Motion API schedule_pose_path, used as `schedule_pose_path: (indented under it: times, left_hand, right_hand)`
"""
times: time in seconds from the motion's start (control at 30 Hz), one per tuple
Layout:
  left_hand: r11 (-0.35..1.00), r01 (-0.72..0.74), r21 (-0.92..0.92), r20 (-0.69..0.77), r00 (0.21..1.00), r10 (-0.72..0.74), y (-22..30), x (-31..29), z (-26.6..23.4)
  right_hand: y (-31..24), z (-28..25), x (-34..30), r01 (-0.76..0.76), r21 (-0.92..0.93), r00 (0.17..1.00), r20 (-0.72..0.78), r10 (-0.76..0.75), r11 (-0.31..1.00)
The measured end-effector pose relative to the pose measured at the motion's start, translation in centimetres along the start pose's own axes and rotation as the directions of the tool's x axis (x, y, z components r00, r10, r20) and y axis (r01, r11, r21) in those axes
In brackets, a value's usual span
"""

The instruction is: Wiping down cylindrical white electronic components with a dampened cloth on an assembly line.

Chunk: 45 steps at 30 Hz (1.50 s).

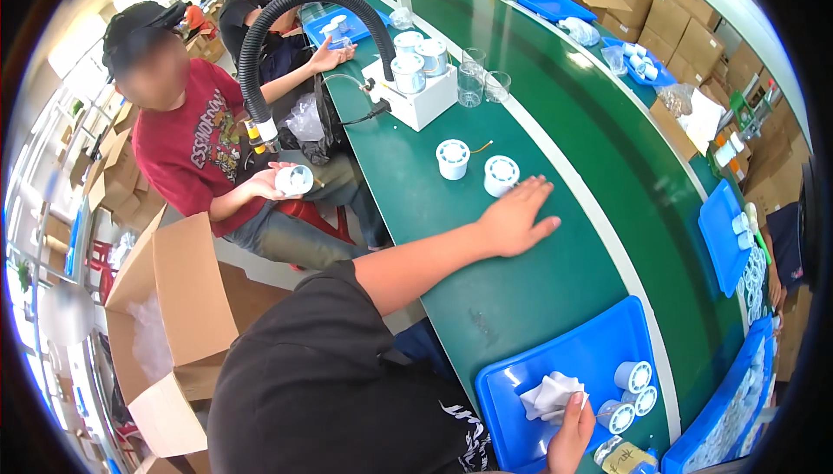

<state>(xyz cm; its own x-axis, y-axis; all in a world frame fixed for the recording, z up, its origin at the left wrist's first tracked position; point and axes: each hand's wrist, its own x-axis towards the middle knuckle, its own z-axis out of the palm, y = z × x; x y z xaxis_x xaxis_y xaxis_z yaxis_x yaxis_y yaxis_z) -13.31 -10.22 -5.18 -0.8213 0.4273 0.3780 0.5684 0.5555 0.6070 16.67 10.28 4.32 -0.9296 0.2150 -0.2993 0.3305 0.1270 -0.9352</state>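
While the left hand (pixel 518 218) is spread flat with no object visible in it, just beside the cup (pixel 501 177) near the white right edge of the surface (pixel 486 287), a careless leftward sweep could tip this cup or knock it against the other cup (pixel 452 160). The right hand (pixel 571 436) pinches a white cloth (pixel 552 394) over the tray (pixel 516 379), and if this cloth catches the three cups (pixel 633 377) near the tray's right edge, they may roll.
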Motion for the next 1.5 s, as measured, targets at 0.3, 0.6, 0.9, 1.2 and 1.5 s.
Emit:
schedule_pose_path:
  times: [0.3,0.6,0.9,1.2,1.5]
  left_hand:
    - [0.976,0.162,0.146,-0.216,0.968,-0.129,-7.3,2.2,-4.1]
    - [0.98,-0.122,0.154,-0.192,0.97,0.151,1.7,3.0,-1.1]
    - [0.746,-0.542,-0.387,0.275,0.705,0.654,21.9,-4.8,10.6]
    - [0.81,-0.561,-0.171,0.305,0.752,0.585,24.1,-7.3,9.6]
    - [0.966,-0.254,-0.051,0.386,0.887,0.253,23.4,-11.0,5.1]
  right_hand:
    - [3.9,-1.2,-0.4,-0.101,0.306,0.969,-0.184,0.163,0.947]
    - [3.8,-0.9,-2.3,-0.066,0.789,0.993,-0.009,0.119,0.611]
    - [3.6,0.0,-6.0,-0.152,0.8,0.988,0.126,0.085,0.58]
    - [7.2,-1.1,-10.2,-0.083,0.815,0.992,0.011,0.128,0.574]
    - [8.5,-1.1,-11.5,-0.061,0.886,0.991,0.11,-0.081,0.459]
